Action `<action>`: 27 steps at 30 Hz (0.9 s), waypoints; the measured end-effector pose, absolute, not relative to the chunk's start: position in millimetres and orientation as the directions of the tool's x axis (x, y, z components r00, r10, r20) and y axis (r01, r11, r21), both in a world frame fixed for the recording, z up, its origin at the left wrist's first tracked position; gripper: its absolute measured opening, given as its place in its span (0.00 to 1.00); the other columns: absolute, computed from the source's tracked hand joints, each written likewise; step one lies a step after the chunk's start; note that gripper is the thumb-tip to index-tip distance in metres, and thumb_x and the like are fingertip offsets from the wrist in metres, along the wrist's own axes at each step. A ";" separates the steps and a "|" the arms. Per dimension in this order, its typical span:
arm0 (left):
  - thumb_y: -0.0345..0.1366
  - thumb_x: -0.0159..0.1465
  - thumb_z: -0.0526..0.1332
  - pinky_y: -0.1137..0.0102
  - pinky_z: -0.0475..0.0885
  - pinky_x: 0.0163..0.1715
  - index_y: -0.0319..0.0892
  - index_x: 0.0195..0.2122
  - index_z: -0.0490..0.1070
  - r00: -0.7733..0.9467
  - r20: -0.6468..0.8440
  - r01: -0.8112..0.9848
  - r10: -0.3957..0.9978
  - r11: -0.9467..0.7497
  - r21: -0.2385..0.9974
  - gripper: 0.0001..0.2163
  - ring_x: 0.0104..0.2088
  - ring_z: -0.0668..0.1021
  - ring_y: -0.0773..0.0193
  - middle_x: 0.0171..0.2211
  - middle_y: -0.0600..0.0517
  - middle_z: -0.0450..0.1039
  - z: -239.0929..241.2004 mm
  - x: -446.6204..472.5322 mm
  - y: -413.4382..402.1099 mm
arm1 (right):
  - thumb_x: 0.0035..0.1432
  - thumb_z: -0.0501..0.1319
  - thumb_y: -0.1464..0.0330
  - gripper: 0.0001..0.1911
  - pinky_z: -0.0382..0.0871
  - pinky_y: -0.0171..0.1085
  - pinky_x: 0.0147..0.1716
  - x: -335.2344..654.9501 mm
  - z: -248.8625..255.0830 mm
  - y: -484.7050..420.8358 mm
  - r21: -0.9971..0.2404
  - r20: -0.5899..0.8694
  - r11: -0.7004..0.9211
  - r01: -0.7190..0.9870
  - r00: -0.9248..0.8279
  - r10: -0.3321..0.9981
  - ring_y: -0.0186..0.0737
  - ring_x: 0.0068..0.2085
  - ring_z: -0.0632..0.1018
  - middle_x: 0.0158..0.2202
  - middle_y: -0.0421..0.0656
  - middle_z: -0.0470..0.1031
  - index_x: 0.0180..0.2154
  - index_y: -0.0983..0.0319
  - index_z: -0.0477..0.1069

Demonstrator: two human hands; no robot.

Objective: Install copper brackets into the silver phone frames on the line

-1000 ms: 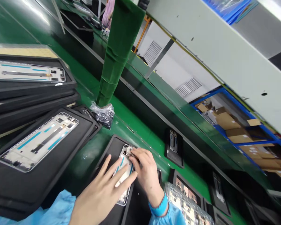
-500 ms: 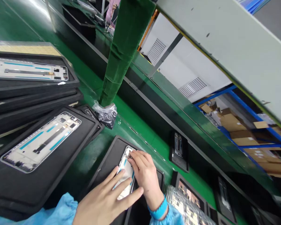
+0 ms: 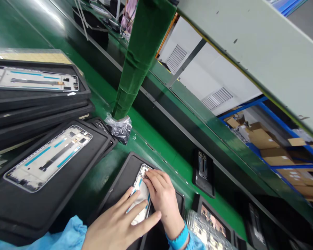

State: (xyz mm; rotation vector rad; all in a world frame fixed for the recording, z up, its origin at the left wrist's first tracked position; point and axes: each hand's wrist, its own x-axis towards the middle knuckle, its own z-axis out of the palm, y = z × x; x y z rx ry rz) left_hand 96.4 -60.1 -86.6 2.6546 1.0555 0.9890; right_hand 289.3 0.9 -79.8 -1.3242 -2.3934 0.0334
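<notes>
A phone frame [image 3: 142, 216] with blue strips lies in a black foam tray [image 3: 125, 172] on the green bench. Over its lower part my left hand [image 3: 122, 218] is spread flat, fingers apart. My right hand [image 3: 161, 198] has its fingers pinched together at the upper end of the frame; whatever they hold there, if anything, is hidden beneath the fingertips. To the left, another phone frame [image 3: 50, 158] with a dark flex cable rests on a stack of black trays, and one more phone frame [image 3: 33, 79] tops the pile behind.
A bag of small black parts [image 3: 120, 128] sits by the green-wrapped post [image 3: 135, 59]. At right are clear plastic trays of parts [image 3: 203, 229] and a black tray holding a phone frame [image 3: 202, 166] on the green belt. Cardboard boxes [image 3: 261, 137] fill a blue rack beyond.
Both hands stay at nearly the same place on the phone frame. The whole view has shifted slightly, and the trays on the belt appear a little lower and further right.
</notes>
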 end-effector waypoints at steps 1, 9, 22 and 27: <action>0.34 0.78 0.48 0.54 0.82 0.51 0.51 0.63 0.72 0.547 0.530 0.569 0.648 -0.752 0.332 0.19 0.51 0.84 0.52 0.50 0.51 0.83 -86.6 96.5 -60.2 | 0.70 0.61 0.72 0.09 0.79 0.46 0.49 289.3 -80.4 1.1 -0.211 0.329 0.548 0.809 -0.469 0.819 0.48 0.48 0.80 0.45 0.47 0.84 0.49 0.63 0.77; 0.28 0.77 0.45 0.55 0.82 0.51 0.50 0.65 0.69 0.554 0.513 0.586 0.655 -0.745 0.318 0.22 0.50 0.84 0.54 0.48 0.49 0.83 -86.4 96.3 -60.3 | 0.71 0.60 0.72 0.13 0.77 0.45 0.46 288.2 -90.5 0.5 -0.242 0.311 0.500 0.831 -0.422 0.851 0.46 0.47 0.78 0.47 0.46 0.82 0.55 0.61 0.75; 0.20 0.72 0.44 0.57 0.82 0.48 0.48 0.65 0.68 0.554 0.495 0.600 0.669 -0.733 0.320 0.27 0.51 0.84 0.55 0.48 0.48 0.83 -84.2 97.3 -58.5 | 0.72 0.56 0.74 0.16 0.73 0.46 0.42 283.0 -88.7 -3.8 -0.150 0.226 0.462 0.874 -0.425 0.877 0.47 0.44 0.77 0.48 0.47 0.79 0.58 0.59 0.71; 0.18 0.68 0.47 0.57 0.81 0.50 0.48 0.66 0.66 0.558 0.487 0.602 0.672 -0.731 0.321 0.29 0.54 0.82 0.55 0.50 0.48 0.82 -84.0 97.9 -59.4 | 0.71 0.55 0.76 0.17 0.74 0.46 0.41 282.3 -86.0 -5.3 -0.084 0.213 0.507 0.858 -0.481 0.850 0.48 0.44 0.76 0.49 0.49 0.79 0.59 0.63 0.69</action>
